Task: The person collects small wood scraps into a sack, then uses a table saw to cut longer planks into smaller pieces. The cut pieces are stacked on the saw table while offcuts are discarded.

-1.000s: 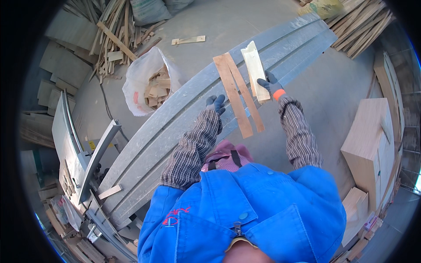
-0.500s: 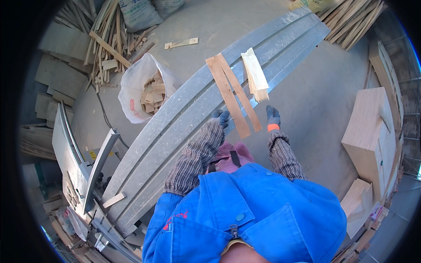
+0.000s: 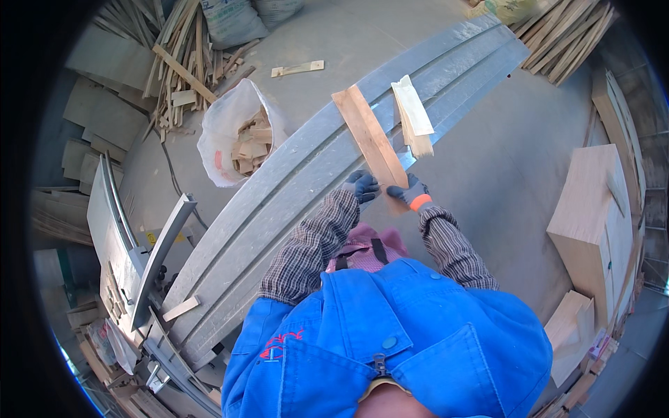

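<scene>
Two reddish-brown wooden strips (image 3: 373, 143) lie together across a long grey metal bench with grooves (image 3: 279, 198), their near end reaching past its edge toward me. My left hand (image 3: 362, 186), in a dark grey glove, is closed at the left edge of that near end. On the other side my right hand (image 3: 410, 190), gloved with an orange cuff, is closed on the end, thumb on top. The undersides of the fingers are hidden. Just right of the strips, a small stack of pale wooden strips (image 3: 414, 117) rests on the bench.
A white sack of wood offcuts (image 3: 216, 150) stands left of the bench. Piles of thin wood strips (image 3: 182, 70) lie at the far left and far right (image 3: 568, 42). A large wooden box (image 3: 585, 202) stands at right. Curved metal parts (image 3: 164, 258) are at left.
The two brown strips, spread apart in a V before, now lie side by side. My right hand has moved left onto their near end; my left hand has shifted slightly right.
</scene>
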Tool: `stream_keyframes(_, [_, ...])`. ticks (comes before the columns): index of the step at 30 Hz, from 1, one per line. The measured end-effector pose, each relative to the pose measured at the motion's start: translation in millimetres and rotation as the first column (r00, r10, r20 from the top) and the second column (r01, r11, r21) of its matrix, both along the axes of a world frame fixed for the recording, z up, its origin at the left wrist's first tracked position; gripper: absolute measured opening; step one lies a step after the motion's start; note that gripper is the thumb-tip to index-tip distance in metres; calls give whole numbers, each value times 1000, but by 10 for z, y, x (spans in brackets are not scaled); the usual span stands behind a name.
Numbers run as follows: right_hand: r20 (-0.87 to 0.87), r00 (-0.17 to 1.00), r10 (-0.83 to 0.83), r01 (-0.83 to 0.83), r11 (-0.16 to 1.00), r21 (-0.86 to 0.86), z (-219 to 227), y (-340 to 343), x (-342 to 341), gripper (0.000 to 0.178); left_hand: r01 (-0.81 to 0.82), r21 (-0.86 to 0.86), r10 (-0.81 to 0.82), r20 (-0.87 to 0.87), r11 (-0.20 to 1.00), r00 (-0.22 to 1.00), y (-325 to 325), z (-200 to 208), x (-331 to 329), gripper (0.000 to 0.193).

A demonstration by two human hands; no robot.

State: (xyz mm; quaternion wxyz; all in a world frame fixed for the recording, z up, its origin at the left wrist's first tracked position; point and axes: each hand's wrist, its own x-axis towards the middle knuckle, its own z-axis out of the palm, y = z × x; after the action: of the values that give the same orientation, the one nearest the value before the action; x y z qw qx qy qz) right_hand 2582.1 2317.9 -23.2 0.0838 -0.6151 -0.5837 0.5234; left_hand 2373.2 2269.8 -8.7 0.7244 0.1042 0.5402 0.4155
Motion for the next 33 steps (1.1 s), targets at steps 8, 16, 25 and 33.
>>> stream_keyframes(8, [-186,977,-107,73,981,-179,36,-231,-221,70,290,248,-211,-300,924,930,46,-105,-54,61])
stream_keyframes(16, [-509,859,56,-216,941,-259,938,75,321,47,871,-377,416,-770,315,-484,458,1536,-974,96])
stream_keyframes(25, [-711,675,198,-683,533,-500,1379,585,334,79,967,-241,688,-689,77,-227,717,1831,-1015,30])
stream_keyframes(33, [-797,585,152,-684,620,-384,1918,522,-341,60,992,-117,729,-673,58,-122,620,1951,-950,36])
